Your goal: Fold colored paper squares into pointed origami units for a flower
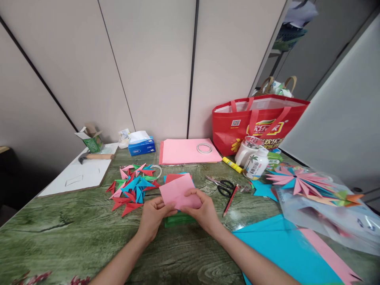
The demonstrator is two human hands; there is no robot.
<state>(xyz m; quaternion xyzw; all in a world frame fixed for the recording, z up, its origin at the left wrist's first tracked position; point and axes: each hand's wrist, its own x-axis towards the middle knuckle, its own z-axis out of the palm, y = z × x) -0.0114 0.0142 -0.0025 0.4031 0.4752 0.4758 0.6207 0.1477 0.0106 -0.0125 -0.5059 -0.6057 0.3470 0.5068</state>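
A pink square of paper [176, 188] is held up between both hands, above a small stack of coloured paper squares [181, 221] with green, red and blue edges showing. My left hand [156, 213] pinches its lower left edge. My right hand [202, 208] has thumb and fingers closed on the lower right corner, which looks curled over. To the left lies a pile of folded paper pieces [133, 188] in red, blue, pink and green. Black-handled scissors [222, 186] and a red pencil [230, 201] rest to the right of my hands.
Pink sheets [181, 150] carrying a ring lie at the back, beside a tissue box [141, 146]. A red bag [228, 126], white bottle [255, 163] and yellow glue stick [232, 164] stand right. Blue paper [282, 249] covers the front right; a hammer [96, 156] lies left.
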